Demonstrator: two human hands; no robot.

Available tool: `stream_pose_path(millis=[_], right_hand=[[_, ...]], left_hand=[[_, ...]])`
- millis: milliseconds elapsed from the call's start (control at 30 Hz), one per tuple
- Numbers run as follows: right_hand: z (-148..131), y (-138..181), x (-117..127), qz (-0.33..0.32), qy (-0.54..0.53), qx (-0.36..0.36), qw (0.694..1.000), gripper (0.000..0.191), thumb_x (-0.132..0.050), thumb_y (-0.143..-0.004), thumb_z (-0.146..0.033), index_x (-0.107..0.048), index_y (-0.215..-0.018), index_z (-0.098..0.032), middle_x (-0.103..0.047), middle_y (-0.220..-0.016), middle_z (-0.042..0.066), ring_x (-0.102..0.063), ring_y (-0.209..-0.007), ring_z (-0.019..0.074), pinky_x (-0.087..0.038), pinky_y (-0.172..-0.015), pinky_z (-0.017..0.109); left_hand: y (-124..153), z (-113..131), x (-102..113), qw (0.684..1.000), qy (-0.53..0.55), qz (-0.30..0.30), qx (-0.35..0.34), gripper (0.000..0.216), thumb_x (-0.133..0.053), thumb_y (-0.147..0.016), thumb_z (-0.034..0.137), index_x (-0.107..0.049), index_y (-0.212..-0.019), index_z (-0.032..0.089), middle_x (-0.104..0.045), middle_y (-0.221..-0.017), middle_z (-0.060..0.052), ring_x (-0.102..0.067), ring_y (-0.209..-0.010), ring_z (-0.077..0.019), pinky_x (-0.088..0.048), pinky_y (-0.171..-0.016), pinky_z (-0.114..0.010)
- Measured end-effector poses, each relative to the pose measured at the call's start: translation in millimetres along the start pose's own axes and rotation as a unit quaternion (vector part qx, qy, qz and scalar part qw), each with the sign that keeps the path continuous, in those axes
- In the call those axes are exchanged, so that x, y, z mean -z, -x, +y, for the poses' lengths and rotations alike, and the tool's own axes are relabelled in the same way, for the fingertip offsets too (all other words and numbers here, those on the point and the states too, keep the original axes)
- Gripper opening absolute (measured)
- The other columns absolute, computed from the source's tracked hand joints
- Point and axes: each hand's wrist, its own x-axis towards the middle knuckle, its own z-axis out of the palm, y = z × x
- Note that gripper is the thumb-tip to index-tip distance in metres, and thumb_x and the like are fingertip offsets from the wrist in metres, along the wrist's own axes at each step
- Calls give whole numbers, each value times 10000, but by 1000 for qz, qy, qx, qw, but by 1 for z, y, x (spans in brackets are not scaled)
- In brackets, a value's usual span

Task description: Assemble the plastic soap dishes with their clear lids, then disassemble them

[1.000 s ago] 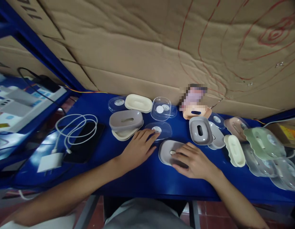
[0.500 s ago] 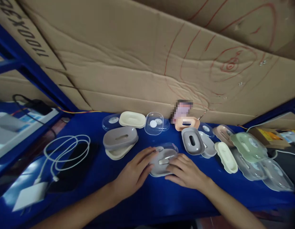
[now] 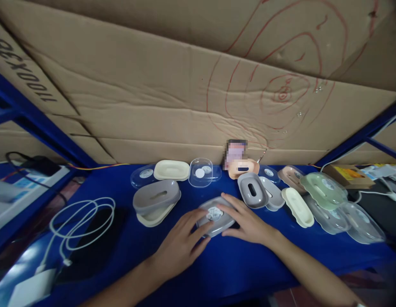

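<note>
A grey soap dish with a clear lid (image 3: 215,215) on it rests on the blue table (image 3: 236,264) in front of me. My left hand (image 3: 180,245) lies at its left side, fingertips curled onto the near left edge. From the right, my right hand (image 3: 245,219) covers the dish, fingers laid over the lid's far edge. Both hands press on the same dish.
A grey dish stacked on a cream one (image 3: 156,201) sits to the left, with a cream dish (image 3: 171,169) and clear lids (image 3: 200,172) behind. More dishes and lids (image 3: 324,192) crowd the right. A white cable (image 3: 82,219) and dark phone lie far left. A cardboard wall (image 3: 198,85) stands behind.
The clear lid, which lay apart on the table, now sits on the grey dish. Both hands closed in on the dish from either side. The camera tilted upward.
</note>
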Motion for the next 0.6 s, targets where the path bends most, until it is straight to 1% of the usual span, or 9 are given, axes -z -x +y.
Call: stream_pose_path(millis=[33,100,233,333,433,533,600], right_hand=[[3,0,0,-9,-26,-7,1000,869,-779,-955,-483,-329,-1676,-301,-313,-1746,175,-343,-1614,333,-440,-1250,547],[8,2,-3,-7,-73,-16,997,857,-773,-967,-445,-317,-1683,-323,-271,-1768,155,-319,-1627,323,-415,-1273,539],[13,3,-8,1,-129,-35,991,790,-711,-1014,-432,-313,-1687,-323,-235,-1783,140,-325,-1624,310,-414,-1276,523],[10,2,-8,-8,-108,-39,993,779,-691,-1028,-420,-297,-1694,-328,-216,-1790,132,-308,-1629,311,-417,-1272,525],[6,0,-7,-18,-59,-28,998,856,-729,-1004,-411,-247,-1709,-343,-179,-1798,131,-281,-1637,319,-430,-1264,528],[3,-1,-7,-13,-16,-1,1000,920,-752,-989,-368,-197,-1721,-329,-190,-1791,159,-269,-1639,328,-430,-1262,543],[3,-2,-8,-4,-3,13,1000,934,-757,-986,-345,-186,-1725,-318,-212,-1783,172,-277,-1636,331,-431,-1260,548]], left_hand=[[0,-1,-1,1000,2,-1,2,286,-611,-1037,219,-677,-1316,213,-651,-1377,-148,-667,-1276,-297,-629,-1055,-486],[0,-3,-1,1000,8,-5,5,308,-608,-1042,219,-659,-1345,216,-630,-1413,-150,-644,-1321,-305,-615,-1078,-495],[1,-6,-2,1000,10,-14,14,354,-577,-1065,238,-605,-1417,230,-606,-1460,-143,-608,-1382,-307,-598,-1109,-504],[2,-8,-2,1000,-15,-17,1,371,-608,-1054,281,-598,-1422,227,-604,-1458,-155,-618,-1368,-327,-617,-1076,-520],[3,-8,-2,998,-53,-14,-13,355,-667,-1023,305,-631,-1366,221,-628,-1414,-161,-645,-1320,-339,-632,-1042,-523],[2,-6,-2,996,-82,-13,-18,283,-673,-1003,245,-671,-1283,206,-659,-1345,-162,-669,-1260,-338,-640,-1014,-516],[1,-4,-1,996,-82,-9,-18,266,-661,-996,212,-681,-1260,191,-664,-1329,-168,-668,-1248,-341,-639,-1009,-518]])
